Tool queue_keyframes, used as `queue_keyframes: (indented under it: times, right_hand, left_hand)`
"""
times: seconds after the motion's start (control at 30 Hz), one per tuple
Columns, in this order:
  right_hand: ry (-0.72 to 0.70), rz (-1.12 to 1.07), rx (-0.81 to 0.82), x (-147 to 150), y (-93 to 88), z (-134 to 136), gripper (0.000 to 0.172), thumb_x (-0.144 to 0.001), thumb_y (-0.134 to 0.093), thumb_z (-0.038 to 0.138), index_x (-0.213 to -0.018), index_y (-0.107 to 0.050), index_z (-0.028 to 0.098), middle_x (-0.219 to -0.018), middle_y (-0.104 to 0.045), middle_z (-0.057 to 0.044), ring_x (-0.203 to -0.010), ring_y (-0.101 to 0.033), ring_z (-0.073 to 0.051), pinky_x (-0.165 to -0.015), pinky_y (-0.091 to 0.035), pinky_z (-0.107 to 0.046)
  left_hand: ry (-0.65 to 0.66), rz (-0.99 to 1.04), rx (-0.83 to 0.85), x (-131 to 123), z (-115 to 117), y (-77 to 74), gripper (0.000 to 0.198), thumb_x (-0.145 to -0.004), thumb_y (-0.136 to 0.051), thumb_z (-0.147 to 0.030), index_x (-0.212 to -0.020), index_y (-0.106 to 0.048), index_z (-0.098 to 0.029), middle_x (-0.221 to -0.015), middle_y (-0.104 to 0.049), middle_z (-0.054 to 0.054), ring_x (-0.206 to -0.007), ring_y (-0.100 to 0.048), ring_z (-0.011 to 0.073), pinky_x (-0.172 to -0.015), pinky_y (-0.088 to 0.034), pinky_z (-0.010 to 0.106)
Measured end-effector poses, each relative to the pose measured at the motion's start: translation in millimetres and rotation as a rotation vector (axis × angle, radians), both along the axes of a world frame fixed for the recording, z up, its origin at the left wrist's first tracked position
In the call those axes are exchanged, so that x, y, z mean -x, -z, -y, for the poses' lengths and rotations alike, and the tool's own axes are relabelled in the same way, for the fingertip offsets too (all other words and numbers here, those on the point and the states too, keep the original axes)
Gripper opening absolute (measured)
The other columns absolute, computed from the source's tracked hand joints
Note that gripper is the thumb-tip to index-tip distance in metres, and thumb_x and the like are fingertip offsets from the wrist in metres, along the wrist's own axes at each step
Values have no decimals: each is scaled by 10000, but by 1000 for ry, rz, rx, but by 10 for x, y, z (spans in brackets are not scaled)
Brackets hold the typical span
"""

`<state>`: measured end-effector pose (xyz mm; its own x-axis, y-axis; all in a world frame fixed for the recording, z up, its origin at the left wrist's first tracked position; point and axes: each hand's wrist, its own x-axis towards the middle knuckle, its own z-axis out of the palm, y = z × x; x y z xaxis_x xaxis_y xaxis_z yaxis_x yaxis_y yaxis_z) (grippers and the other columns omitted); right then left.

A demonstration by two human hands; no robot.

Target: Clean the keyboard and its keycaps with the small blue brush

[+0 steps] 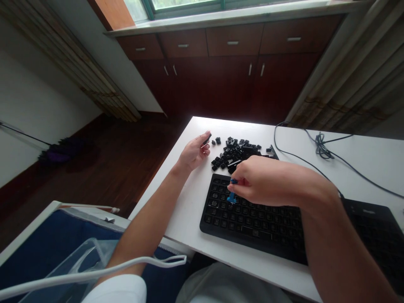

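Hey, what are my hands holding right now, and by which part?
Your right hand holds a blue tool by its upper part. Your left hand holds a small black piece; exactly where it's gripped, I can't tell.

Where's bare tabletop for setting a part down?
White tabletop is bare between the left forearm and the black rectangular keyboard, plus a narrow strip along the keyboard's near edge. Crowded: beyond the keyboard, with small black plastic keycaps heaped and the right hand close; farther right, a thin black cable loops.
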<state>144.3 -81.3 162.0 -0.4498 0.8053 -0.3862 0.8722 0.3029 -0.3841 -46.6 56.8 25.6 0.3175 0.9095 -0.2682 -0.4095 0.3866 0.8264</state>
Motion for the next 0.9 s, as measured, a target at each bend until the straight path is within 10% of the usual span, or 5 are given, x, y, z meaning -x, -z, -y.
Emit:
queue_keyframes:
  times: [0.9]
  right_hand:
    - [26,28,-21,-51,108,-78,280,-911,-516,369,-733,-666,213,-729,-698,-11,-562,-532,-130,-535,-374,-269]
  left_hand:
    - [-44,95,192,-28,10,-38,125,-843,-722,-207,-870,-624,-133,-880,-651,75,-707,-629,112,-600,-539,202]
